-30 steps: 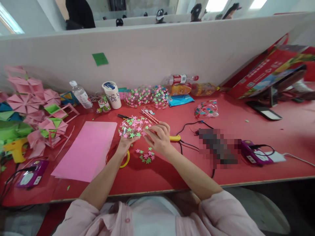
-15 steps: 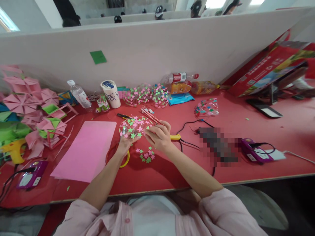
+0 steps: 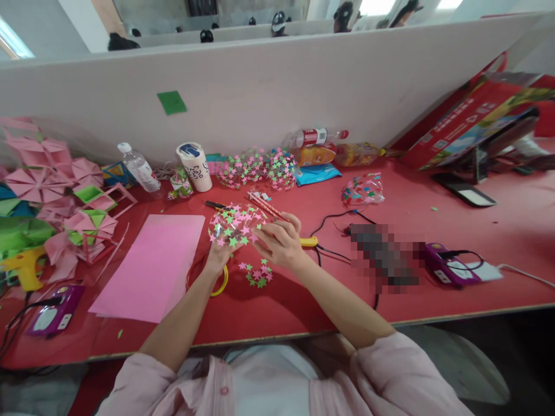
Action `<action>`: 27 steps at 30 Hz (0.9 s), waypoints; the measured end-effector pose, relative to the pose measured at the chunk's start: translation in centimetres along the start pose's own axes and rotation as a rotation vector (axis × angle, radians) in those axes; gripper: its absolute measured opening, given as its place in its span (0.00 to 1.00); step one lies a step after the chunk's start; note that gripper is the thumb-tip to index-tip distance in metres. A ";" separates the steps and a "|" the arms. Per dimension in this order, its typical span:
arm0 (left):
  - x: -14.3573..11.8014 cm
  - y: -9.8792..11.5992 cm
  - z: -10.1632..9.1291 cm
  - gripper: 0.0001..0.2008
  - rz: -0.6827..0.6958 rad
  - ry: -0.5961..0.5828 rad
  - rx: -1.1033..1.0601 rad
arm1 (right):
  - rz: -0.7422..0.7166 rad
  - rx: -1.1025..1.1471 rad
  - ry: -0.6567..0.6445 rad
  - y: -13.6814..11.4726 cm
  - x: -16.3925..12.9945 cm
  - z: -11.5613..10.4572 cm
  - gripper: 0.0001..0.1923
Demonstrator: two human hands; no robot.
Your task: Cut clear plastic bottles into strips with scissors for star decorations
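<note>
My left hand holds up a clear ball covered with pink and green paper stars, gripping it from below. My right hand is at the ball's right side, fingers pinched against its surface. A small heap of loose pink and green stars lies on the red table just below my right hand. A yellow and red ring lies under my left wrist.
A pink paper sheet lies to the left. Folded pink and green paper shapes crowd the far left. More star balls, bottles, a cup line the divider. Cables, a yellow tool and purple devices lie right.
Almost nothing has moved. Both hands stay at the star ball, which has turned slightly in my left hand. The camera shifted a little.
</note>
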State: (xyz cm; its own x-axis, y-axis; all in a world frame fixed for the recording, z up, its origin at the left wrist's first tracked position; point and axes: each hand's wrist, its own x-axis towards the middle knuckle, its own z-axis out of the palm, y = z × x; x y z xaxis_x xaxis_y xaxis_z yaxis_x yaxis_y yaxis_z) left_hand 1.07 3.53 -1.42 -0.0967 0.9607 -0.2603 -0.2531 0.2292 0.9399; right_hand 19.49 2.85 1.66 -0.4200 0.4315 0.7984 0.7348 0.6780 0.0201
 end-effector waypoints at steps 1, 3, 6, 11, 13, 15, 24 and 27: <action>0.0 0.0 0.0 0.24 -0.015 0.025 -0.006 | 0.017 0.011 -0.022 0.0 -0.1 -0.1 0.13; 0.1 0.0 0.0 0.25 -0.042 0.072 -0.005 | 0.035 0.026 -0.042 0.1 -0.3 -0.4 0.15; 0.1 0.1 0.0 0.25 -0.058 0.107 0.018 | 0.016 0.033 0.001 0.5 -0.6 -0.7 0.17; 0.0 0.2 0.1 0.25 -0.052 0.119 0.047 | 0.034 0.048 -0.053 0.7 -1.0 -0.7 0.15; -0.1 0.1 0.1 0.24 -0.030 0.056 0.038 | 0.041 0.049 -0.091 0.5 -1.1 -0.5 0.15; 0.0 0.0 0.2 0.22 -0.014 0.012 0.018 | 0.028 0.050 -0.089 0.2 -1.2 -0.3 0.14; 0.0 -0.2 0.1 0.19 -0.018 -0.015 0.026 | 0.027 0.059 -0.117 0.3 -0.9 0.2 0.09; 0.1 -0.4 -0.1 0.16 -0.027 0.003 0.032 | 0.027 0.121 -0.098 0.4 -0.6 0.3 0.09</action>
State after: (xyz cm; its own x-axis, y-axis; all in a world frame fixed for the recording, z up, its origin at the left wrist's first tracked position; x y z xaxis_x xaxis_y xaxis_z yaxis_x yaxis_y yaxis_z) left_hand 1.08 3.57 -1.82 -0.0930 0.9538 -0.2858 -0.2247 0.2595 0.9392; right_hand 19.89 3.02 0.97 -0.4551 0.5023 0.7352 0.6792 0.7298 -0.0781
